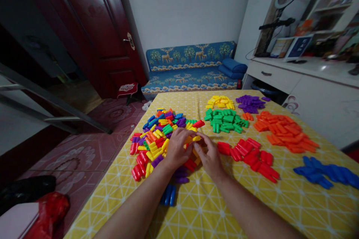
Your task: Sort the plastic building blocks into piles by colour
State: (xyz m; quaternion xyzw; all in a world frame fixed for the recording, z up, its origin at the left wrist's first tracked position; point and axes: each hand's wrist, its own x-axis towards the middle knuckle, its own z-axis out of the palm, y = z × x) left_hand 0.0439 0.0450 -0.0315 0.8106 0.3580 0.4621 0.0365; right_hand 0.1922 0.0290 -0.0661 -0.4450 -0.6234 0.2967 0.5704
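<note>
My left hand (179, 148) curves over the right side of a mixed heap of coloured plastic toy blocks (153, 149), its fingers bent around yellow pieces. Close beside it, my right hand (209, 157) pinches toward the same spot. A yellow toy block (196, 139) shows between the fingertips of both hands; how many pieces they hold is partly hidden. Just right of my hands lies a pile of red blocks (246, 153). Beyond it is a green pile (224, 119). A few blue blocks (168, 195) sit below my left wrist.
Yellow (220, 101), purple (249, 103), orange (286, 130) and blue (327, 171) piles lie farther out on the patterned yellow tablecloth (202, 209). A blue sofa (187, 69) stands behind the table, and a white dresser (277, 74) at the right.
</note>
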